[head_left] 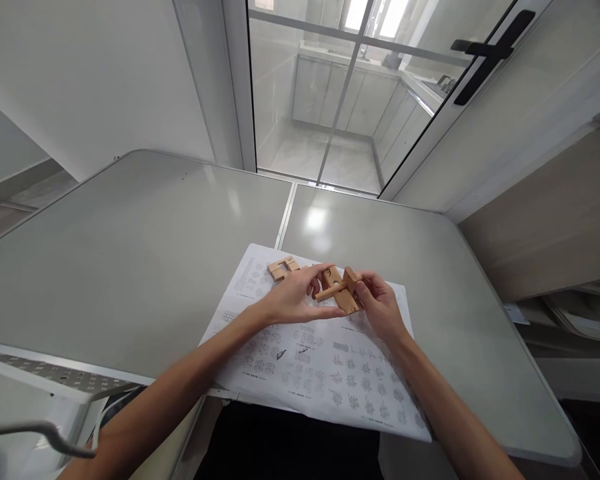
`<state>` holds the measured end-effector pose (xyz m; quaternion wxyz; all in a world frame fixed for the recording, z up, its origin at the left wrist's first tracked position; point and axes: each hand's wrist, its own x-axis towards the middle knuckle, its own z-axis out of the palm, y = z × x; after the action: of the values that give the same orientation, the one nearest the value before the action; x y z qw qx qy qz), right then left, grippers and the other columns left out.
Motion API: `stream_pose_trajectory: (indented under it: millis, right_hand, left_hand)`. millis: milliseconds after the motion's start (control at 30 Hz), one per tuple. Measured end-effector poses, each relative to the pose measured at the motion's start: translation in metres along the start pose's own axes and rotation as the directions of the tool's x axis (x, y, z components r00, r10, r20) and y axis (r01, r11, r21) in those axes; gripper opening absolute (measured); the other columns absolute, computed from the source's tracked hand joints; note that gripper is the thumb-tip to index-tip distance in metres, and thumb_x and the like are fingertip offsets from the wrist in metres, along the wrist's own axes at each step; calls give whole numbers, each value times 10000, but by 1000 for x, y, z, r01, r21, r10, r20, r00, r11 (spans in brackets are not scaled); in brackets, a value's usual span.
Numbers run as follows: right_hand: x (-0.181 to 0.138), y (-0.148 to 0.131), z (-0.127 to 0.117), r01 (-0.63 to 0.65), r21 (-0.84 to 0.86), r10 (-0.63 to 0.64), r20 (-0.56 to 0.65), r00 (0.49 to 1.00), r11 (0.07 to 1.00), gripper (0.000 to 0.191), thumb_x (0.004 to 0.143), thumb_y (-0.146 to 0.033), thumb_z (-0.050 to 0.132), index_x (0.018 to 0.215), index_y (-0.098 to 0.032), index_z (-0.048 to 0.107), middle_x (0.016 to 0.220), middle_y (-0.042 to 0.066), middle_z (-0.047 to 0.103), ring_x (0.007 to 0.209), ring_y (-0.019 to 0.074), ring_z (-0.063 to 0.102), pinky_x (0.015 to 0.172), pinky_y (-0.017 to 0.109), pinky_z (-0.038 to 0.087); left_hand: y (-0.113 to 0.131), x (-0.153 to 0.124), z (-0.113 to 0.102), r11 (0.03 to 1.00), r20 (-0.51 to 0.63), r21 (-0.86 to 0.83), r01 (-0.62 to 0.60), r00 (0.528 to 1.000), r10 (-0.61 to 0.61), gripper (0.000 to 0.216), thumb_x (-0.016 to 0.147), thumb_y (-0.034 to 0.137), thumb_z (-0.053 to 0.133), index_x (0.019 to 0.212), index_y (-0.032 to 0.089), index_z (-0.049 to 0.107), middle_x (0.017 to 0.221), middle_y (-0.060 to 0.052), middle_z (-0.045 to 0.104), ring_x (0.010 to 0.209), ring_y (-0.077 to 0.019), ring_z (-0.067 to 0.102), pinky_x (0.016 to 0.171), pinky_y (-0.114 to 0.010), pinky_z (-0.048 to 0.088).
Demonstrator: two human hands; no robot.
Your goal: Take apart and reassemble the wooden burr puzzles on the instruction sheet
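My left hand [295,297] and my right hand [380,305] meet over a printed instruction sheet [320,363] near the table's front edge. Together they hold a cluster of interlocked wooden puzzle pieces [341,288], light tan bars crossing each other. Left thumb and fingers pinch one bar from the left. Right fingers wrap the pieces from the right. More loose wooden pieces [283,267], notched blocks, lie on the sheet's far left corner, just beyond my left hand.
The grey table [130,267] has a seam down its middle and rounded corners. A glass door with a black handle [490,53] stands behind it. A metal rack [55,377] sits at the lower left. Wooden furniture [555,220] is at the right.
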<state>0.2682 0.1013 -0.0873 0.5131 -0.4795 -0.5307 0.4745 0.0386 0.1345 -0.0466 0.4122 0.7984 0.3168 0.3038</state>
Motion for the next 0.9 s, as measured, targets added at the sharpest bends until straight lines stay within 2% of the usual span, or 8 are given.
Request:
stream_pose_trajectory:
  millis: [200,467,900]
  right_hand:
    - [-1,2,1,18,48,-19,32,999,999,311,977,-548,695,1015,-241,680,793,-19,623,541,101,485,506,249,433]
    - [-4,-7,7,106,11,-106,-2,994,994,268,995,-503,697,980,-235,692,763,-16,637,572,121,547,544,272,492]
    - [-4,-6,4,117,65,-120,51,991,991,187,1001,-444,716,1001,-258,700,827,-17,668,582,118,568,582,287,504]
  left_hand:
    - [-6,-1,6,998,-61,23,-66,996,67,961,676,561,940,1453,194,511,1077,-86,707,871,-230,653,777,-385,560]
    - [-3,-1,7,997,-72,55,-50,996,54,851,676,585,917,1335,180,564,1013,-64,703,850,-220,651,764,-375,571]
    - [-7,-2,10,983,-142,113,-146,977,162,862,715,511,882,1414,183,498,1093,-89,715,871,-224,666,801,-398,590]
